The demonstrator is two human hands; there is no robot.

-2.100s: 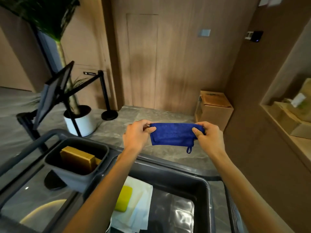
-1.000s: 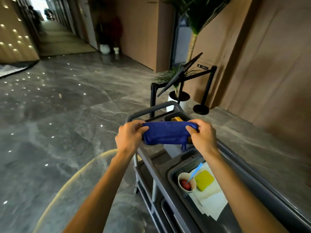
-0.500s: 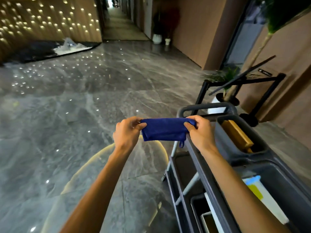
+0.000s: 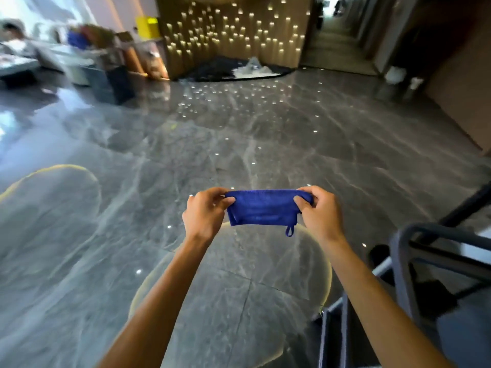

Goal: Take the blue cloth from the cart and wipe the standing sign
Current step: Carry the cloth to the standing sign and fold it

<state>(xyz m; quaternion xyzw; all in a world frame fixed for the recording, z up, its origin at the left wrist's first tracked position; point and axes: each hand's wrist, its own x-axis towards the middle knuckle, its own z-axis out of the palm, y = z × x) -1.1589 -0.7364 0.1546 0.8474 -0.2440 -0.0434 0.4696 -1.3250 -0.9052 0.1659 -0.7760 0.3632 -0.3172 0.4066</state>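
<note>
Both hands are clamped on the blue cloth (image 4: 261, 207), one at each end. The left hand (image 4: 204, 215) pinches the left end, thumb on the near face; the right hand (image 4: 317, 212) pinches the right end the same way. The cloth is folded into a short band, held taut and level between them, long axis running left to right across the view, with a small hanging loop (image 4: 290, 231) dangling off the lower right corner. It hangs in the air over the grey marble floor (image 4: 239, 134), touching nothing else.

The cloth is off the cart (image 4: 414, 274), whose grey frame shows only at the lower right edge, just beside the right forearm. The standing sign is not in view. Only open lobby floor lies ahead, so I cannot say from here which way the sign lies or which hand is nearer to it. Judgement: the fetch step is done and wiping has not begun. The next move needs the sign brought back into view before either hand can lead.
</note>
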